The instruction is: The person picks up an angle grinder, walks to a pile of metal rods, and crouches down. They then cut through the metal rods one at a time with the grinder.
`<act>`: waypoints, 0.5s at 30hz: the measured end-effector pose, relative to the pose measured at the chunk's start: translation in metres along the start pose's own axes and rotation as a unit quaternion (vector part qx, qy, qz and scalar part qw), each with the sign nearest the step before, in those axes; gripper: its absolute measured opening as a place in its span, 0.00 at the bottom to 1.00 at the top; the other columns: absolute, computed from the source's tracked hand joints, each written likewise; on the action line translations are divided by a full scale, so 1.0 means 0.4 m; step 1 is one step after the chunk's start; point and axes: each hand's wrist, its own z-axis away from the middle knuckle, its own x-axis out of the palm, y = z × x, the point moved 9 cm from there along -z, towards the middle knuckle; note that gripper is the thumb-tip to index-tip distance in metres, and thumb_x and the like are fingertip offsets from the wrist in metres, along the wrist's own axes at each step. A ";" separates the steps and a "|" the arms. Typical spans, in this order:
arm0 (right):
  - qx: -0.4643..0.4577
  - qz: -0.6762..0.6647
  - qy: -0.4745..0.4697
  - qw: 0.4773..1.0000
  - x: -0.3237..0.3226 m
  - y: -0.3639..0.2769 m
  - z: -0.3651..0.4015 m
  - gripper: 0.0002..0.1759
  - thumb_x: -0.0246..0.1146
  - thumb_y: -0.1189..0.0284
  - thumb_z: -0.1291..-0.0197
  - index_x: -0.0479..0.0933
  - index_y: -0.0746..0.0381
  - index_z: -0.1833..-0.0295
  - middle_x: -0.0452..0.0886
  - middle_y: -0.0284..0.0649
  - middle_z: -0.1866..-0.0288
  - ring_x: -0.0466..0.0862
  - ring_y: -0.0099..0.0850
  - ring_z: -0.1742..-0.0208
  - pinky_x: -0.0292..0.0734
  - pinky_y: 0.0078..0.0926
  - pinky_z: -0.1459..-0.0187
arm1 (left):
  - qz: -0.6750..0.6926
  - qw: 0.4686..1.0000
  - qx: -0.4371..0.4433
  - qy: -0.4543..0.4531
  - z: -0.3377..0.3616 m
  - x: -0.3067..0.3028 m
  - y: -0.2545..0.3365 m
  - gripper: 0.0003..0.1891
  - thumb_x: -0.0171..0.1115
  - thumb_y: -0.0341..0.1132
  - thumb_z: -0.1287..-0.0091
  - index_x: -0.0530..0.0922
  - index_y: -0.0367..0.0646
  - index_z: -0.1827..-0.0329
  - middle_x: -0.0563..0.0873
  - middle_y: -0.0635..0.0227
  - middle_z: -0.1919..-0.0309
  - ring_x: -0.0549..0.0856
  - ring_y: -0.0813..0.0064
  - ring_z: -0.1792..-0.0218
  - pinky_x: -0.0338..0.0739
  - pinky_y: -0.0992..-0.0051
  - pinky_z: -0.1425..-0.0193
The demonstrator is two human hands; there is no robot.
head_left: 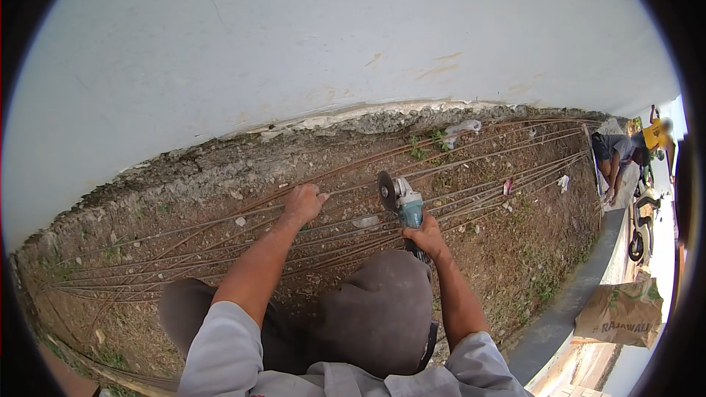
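Note:
My right hand [425,237] grips a teal angle grinder [406,206] by its body, with the dark cutting disc [385,190] set upright against a thin rusty steel rod [456,156]. My left hand [303,202] presses down on a rod [220,219] a short way left of the disc. Several long rusty rods [500,184] lie side by side on the bare dirt, running from lower left to upper right. My bent knees in dark trousers [375,309] fill the foreground.
A pale wall [331,37] with a rough concrete footing [412,114] borders the dirt strip. A grey kerb [581,279] runs along the right. A person [618,154] crouches at the rods' far end, near a motorbike [641,224] and a brown paper sack [621,312].

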 end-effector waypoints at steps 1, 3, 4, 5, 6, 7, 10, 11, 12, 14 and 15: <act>-0.006 -0.022 0.004 1.000 0.000 -0.001 0.001 0.33 0.74 0.67 0.58 0.74 0.71 0.45 0.83 0.47 0.58 0.83 0.38 0.57 0.77 0.32 0.52 | -0.004 1.000 -0.006 -0.008 0.002 0.000 0.002 0.21 0.60 0.50 0.31 0.85 0.37 0.61 0.86 0.51 0.60 0.84 0.49 0.53 0.76 0.52 0.48; -0.013 -0.042 0.005 0.999 -0.001 -0.004 0.001 0.32 0.73 0.71 0.57 0.74 0.70 0.44 0.83 0.42 0.60 0.81 0.33 0.60 0.77 0.30 0.54 | 0.003 1.000 -0.007 -0.005 0.006 -0.004 0.005 0.21 0.60 0.50 0.31 0.84 0.37 0.61 0.86 0.51 0.60 0.84 0.49 0.53 0.76 0.51 0.48; -0.011 -0.046 0.007 0.999 0.000 -0.003 0.002 0.31 0.73 0.71 0.56 0.74 0.70 0.45 0.83 0.41 0.60 0.81 0.32 0.60 0.77 0.29 0.54 | 0.007 1.000 -0.007 -0.004 0.008 -0.005 0.006 0.21 0.60 0.50 0.30 0.84 0.37 0.61 0.86 0.51 0.60 0.84 0.50 0.53 0.76 0.51 0.48; -0.008 -0.051 0.008 0.999 0.000 -0.002 0.001 0.31 0.73 0.71 0.56 0.74 0.70 0.45 0.83 0.40 0.60 0.81 0.31 0.60 0.77 0.29 0.55 | 0.009 1.000 -0.009 -0.003 0.008 -0.006 0.007 0.21 0.60 0.50 0.30 0.84 0.37 0.61 0.86 0.51 0.60 0.84 0.50 0.53 0.76 0.51 0.48; -0.009 -0.049 0.007 0.999 0.000 -0.010 0.002 0.31 0.73 0.71 0.56 0.74 0.70 0.45 0.83 0.40 0.60 0.81 0.31 0.60 0.77 0.29 0.55 | 0.002 1.000 -0.013 -0.014 0.008 -0.006 0.009 0.20 0.59 0.50 0.29 0.84 0.38 0.59 0.86 0.52 0.60 0.84 0.51 0.53 0.77 0.51 0.49; -0.010 -0.056 0.007 0.998 -0.001 -0.017 0.004 0.31 0.72 0.71 0.56 0.74 0.70 0.45 0.82 0.40 0.60 0.81 0.31 0.60 0.77 0.29 0.55 | -0.005 1.000 -0.016 -0.024 0.009 -0.005 0.010 0.20 0.59 0.49 0.28 0.84 0.38 0.57 0.86 0.53 0.59 0.84 0.52 0.53 0.78 0.52 0.49; -0.008 -0.040 0.010 0.999 -0.004 -0.005 -0.013 0.32 0.73 0.69 0.57 0.74 0.71 0.44 0.83 0.44 0.60 0.82 0.34 0.59 0.77 0.30 0.53 | -0.007 1.000 -0.011 -0.021 0.012 -0.011 0.017 0.20 0.59 0.49 0.29 0.83 0.38 0.55 0.86 0.53 0.57 0.84 0.52 0.51 0.77 0.52 0.48; -0.004 -0.017 0.012 1.000 -0.004 0.006 -0.019 0.35 0.74 0.67 0.57 0.74 0.73 0.44 0.85 0.48 0.59 0.84 0.38 0.58 0.78 0.32 0.52 | -0.005 1.000 -0.012 -0.021 0.013 -0.012 0.018 0.20 0.59 0.49 0.29 0.83 0.38 0.55 0.86 0.53 0.57 0.84 0.52 0.51 0.77 0.52 0.48; -0.004 -0.016 0.011 1.000 -0.005 -0.006 -0.018 0.35 0.74 0.67 0.57 0.74 0.73 0.44 0.85 0.48 0.59 0.84 0.38 0.58 0.78 0.32 0.52 | -0.001 0.999 -0.019 -0.030 0.016 -0.015 0.021 0.20 0.59 0.49 0.29 0.83 0.38 0.54 0.86 0.52 0.56 0.84 0.52 0.50 0.77 0.52 0.47; 0.007 -0.050 0.013 0.999 -0.010 -0.023 -0.014 0.34 0.73 0.66 0.57 0.74 0.73 0.45 0.85 0.47 0.59 0.84 0.37 0.58 0.78 0.32 0.52 | 0.004 0.999 -0.026 -0.040 0.016 -0.009 0.017 0.20 0.60 0.49 0.29 0.83 0.38 0.54 0.86 0.52 0.55 0.84 0.52 0.49 0.77 0.52 0.46; 0.007 -0.049 0.012 0.999 -0.010 -0.033 -0.013 0.34 0.73 0.66 0.57 0.74 0.73 0.45 0.85 0.47 0.59 0.84 0.37 0.58 0.78 0.32 0.52 | 0.004 0.999 -0.023 -0.036 0.013 -0.005 0.015 0.20 0.60 0.49 0.29 0.83 0.37 0.54 0.86 0.52 0.55 0.83 0.52 0.49 0.77 0.52 0.46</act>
